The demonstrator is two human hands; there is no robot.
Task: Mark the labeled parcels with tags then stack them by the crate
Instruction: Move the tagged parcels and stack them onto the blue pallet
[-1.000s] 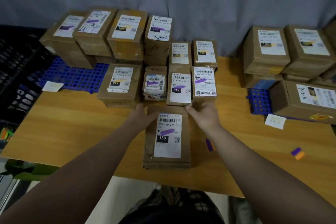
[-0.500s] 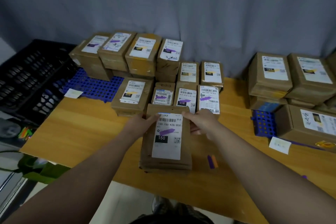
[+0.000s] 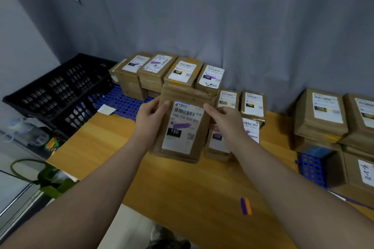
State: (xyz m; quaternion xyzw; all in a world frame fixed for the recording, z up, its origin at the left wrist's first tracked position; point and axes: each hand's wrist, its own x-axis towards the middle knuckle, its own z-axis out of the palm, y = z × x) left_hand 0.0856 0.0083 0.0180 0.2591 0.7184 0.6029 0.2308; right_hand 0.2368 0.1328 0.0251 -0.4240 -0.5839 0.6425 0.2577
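Note:
A flat brown parcel (image 3: 194, 95) with a white label reading 150 and a purple tag on it is lifted off the wooden table (image 3: 182, 184), tilted toward me. My left hand (image 3: 150, 121) grips its left edge and my right hand (image 3: 224, 121) grips its right edge. Behind it stand several tagged parcels (image 3: 153, 70) in rows on a blue perforated mat (image 3: 123, 103). The black plastic crate (image 3: 58, 91) stands at the left, next to that stack. The held parcel hides part of the front row.
Another pile of labelled parcels (image 3: 323, 115) sits at the right on a blue rack (image 3: 311, 168). A purple and orange tag strip (image 3: 245, 206) lies on the table near my right forearm. A small paper note (image 3: 106, 109) lies on the mat. A grey curtain hangs behind.
Both hands have lifted the 150 parcel off the table and carried it up toward the stacked parcels. The camera has tilted upward, showing more of the crate and curtain.

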